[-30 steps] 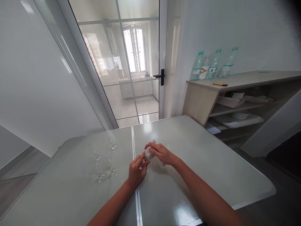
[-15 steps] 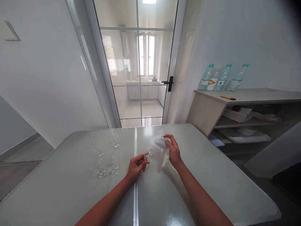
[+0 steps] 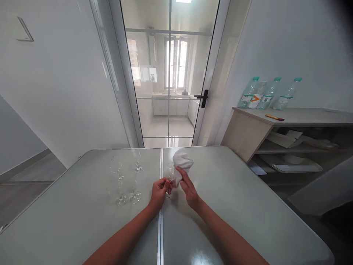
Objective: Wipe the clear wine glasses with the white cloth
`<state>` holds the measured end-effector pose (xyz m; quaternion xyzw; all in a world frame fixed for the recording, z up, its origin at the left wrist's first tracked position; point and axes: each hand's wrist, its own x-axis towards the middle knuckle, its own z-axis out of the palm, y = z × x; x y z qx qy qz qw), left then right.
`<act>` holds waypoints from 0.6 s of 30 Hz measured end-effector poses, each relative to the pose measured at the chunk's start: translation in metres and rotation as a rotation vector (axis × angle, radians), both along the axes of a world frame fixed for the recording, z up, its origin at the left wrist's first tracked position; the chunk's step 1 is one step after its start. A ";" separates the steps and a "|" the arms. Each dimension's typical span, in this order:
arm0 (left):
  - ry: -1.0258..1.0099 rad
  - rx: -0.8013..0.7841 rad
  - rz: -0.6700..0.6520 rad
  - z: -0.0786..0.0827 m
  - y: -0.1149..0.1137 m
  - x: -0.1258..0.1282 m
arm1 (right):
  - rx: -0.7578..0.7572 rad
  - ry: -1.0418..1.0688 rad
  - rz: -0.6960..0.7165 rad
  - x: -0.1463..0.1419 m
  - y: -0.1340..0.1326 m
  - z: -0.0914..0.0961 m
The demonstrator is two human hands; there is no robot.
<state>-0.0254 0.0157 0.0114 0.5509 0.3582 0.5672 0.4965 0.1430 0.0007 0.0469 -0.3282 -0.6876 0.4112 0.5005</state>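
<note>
My left hand (image 3: 159,190) is closed round the stem of a clear wine glass (image 3: 169,172), held upright above the grey table (image 3: 248,206). My right hand (image 3: 187,186) pinches a crumpled white cloth (image 3: 182,163), which presses against the right side and rim of the glass bowl. Both hands meet over the seam in the middle of the table.
Several more clear wine glasses (image 3: 125,176) stand on the table to the left of my hands. A glass door (image 3: 171,73) lies straight ahead. At the right, a wooden shelf unit (image 3: 289,132) carries water bottles (image 3: 271,94) and a red and yellow pen (image 3: 274,117).
The glass has been turned from tilted to upright. My right hand has brought the cloth from beside the glass onto its bowl and rim. The camera has tipped slightly upward.
</note>
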 end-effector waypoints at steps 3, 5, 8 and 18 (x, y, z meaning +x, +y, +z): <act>0.049 -0.011 0.048 -0.010 0.001 0.001 | 0.425 -0.359 0.072 0.011 0.006 0.007; 0.121 0.022 0.100 -0.017 0.000 0.002 | 0.576 -0.551 0.120 0.017 0.009 0.018; 0.246 0.162 0.127 -0.021 -0.004 0.003 | 0.616 -0.607 0.091 0.025 0.012 0.029; 0.249 0.196 -0.038 -0.001 -0.010 -0.001 | -0.369 0.412 0.180 0.010 0.009 0.008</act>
